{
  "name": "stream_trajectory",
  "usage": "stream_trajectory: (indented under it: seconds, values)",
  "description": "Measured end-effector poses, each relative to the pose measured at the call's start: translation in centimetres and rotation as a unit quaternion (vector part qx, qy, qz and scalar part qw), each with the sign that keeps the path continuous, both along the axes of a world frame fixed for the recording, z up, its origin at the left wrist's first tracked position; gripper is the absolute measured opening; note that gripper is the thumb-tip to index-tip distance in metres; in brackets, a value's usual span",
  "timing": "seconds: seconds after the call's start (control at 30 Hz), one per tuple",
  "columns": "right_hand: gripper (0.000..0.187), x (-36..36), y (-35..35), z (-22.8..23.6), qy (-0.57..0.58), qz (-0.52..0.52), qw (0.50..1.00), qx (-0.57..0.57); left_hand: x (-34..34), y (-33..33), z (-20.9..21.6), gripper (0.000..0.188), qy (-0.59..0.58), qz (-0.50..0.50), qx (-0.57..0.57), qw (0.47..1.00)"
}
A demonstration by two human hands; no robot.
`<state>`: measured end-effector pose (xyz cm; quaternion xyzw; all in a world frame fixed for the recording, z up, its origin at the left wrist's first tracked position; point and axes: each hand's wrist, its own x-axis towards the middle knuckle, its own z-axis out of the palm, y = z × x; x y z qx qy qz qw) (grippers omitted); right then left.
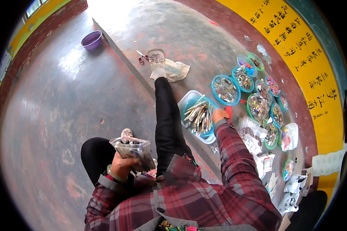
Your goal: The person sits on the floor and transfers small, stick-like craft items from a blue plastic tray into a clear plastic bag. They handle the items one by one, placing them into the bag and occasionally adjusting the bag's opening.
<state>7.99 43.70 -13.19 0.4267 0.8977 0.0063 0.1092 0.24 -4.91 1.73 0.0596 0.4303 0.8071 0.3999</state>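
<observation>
My left hand is wrapped round a clear plastic container that holds several dark, slender items; it is tilted in front of my lap. My right hand is closed at the right rim of a blue basin. What its fingers grip, if anything, is hidden. Inside that basin lies a heap of pale, slender sticks that look like pens or brushes. The basin sits in a white tub on the floor, to the right of my outstretched leg.
Several round basins of small, colourful parts, one a blue basin, stand along the right wall. Plastic bags lie nearer me. Red-handled scissors and a cloth sack are by my shoe. A purple basin stands far left, beyond a floor ledge.
</observation>
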Motion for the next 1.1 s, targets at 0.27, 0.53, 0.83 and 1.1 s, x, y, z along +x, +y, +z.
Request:
stream_trajectory:
  seconds: [0.27,0.53,0.83,1.1]
  values:
    - [0.021,8.6,-1.1,6.7,0.253,-0.018,0.895,-0.367,-0.6,0.9,-1.6,0.052,-0.012,-0.074,0.045,0.996]
    - [0.055,10.9,-16.1,14.1,0.519,-0.104,0.564,-0.634,0.3,2.0,0.5,0.037,0.001,-0.123,0.031,0.992]
    - [0.051,8.9,-20.0,19.7,0.588,-0.056,0.508,-0.628,0.4,2.1,-1.8,0.038,0.048,-0.147,-0.008,0.988]
    - [0.047,5.3,-22.5,23.6,0.582,0.065,0.596,-0.550,1.5,3.4,-2.0,0.021,0.016,-0.163,-0.024,0.986]
